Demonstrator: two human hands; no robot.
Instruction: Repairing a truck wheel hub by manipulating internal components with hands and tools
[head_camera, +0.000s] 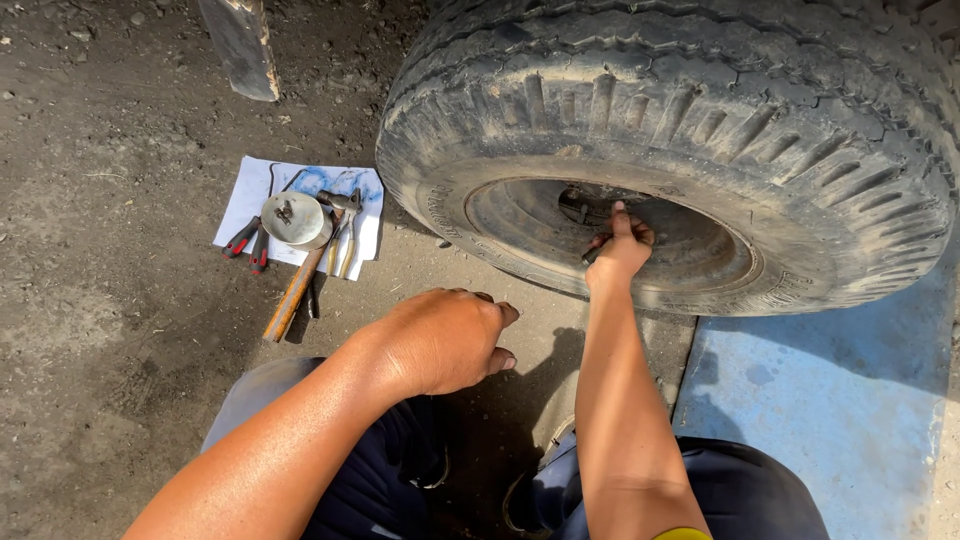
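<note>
Gripping a tool (592, 254) at the tyre (680, 130), right hand (620, 252) (left hand (445, 340) loosely curled), dirt ground (110, 330).

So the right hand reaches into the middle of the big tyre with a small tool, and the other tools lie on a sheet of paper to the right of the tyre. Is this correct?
Not quite. In the head view the sheet of paper with the tools lies to the left of the tyre, not the right. The rest holds: the right hand reaches into the middle of the tyre with a small tool.
</note>
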